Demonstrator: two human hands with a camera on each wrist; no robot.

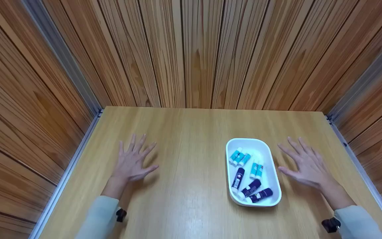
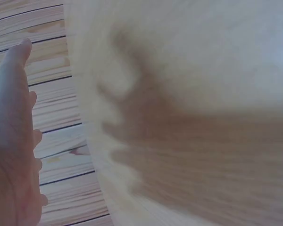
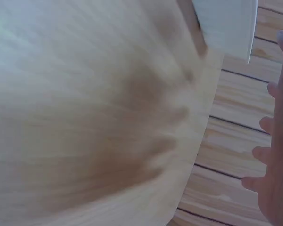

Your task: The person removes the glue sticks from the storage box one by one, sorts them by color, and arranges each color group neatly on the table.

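My left hand (image 1: 133, 164) hovers palm down over the left part of the table, fingers spread and holding nothing. On the other side, my right hand (image 1: 307, 164) is spread the same way, just right of a white tray (image 1: 267, 146). Inside that tray lie several small turquoise glue sticks (image 1: 245, 159) toward the back. Three larger dark purple glue sticks (image 1: 238, 177) lie nearer its front. Both wrist views show the hands raised, with their shadows on the wood; the tray's side wall (image 3: 226, 28) appears at the top of the right one.
The wooden table (image 1: 184, 159) is bounded by a plank wall (image 1: 197, 56) at the back and plank walls at both sides. Metal rails (image 1: 68, 172) run along its left and right edges. A small black device (image 1: 331, 225) sits at each wrist.
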